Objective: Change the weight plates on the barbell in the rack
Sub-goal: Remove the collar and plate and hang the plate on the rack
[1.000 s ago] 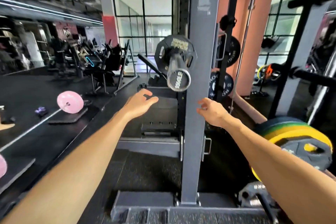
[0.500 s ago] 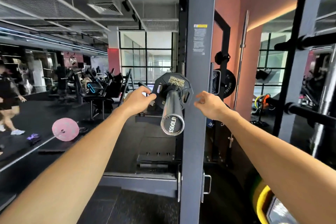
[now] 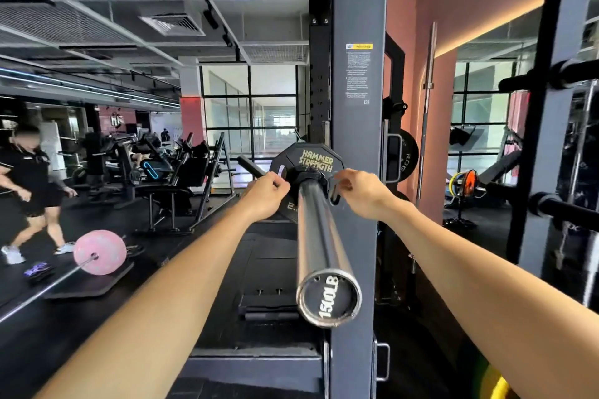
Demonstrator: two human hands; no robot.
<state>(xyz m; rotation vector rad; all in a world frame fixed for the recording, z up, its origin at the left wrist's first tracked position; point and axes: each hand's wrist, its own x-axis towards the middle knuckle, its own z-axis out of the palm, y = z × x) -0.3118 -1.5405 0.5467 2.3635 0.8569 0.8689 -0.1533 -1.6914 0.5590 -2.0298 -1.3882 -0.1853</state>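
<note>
1. A chrome steel barbell sleeve point(image 3: 319, 236) runs from the middle of the view toward 6 o'clock; its round end cap reads "1500LB".
2. At the sleeve's far end sits a small black many-sided weight plate point(image 3: 308, 159), lettered "HAMMER STRENGTH" in gold. A "2." shows at its 7 o'clock edge; the rest of that number is hidden behind the left hand.
3. The left hand point(image 3: 267, 196) grips the plate's edge at 9 o'clock, fingers curled round it.
4. The right hand point(image 3: 364, 193) holds the plate at 3 o'clock, fingertips hooked by a grip slot. The two hands are apart, one on each side of the sleeve.
5. Directly behind the sleeve stands a grey steel rack upright point(image 3: 358, 126) bearing a white warning sticker with a yellow header point(image 3: 358, 73); its small print is unreadable.
6. At 8 o'clock, a pink round bumper plate point(image 3: 99, 252) rests on another bar on the floor.
7. At 9 o'clock, a person in black clothes point(image 3: 27, 178) walks, cut off by the frame edge.
</note>
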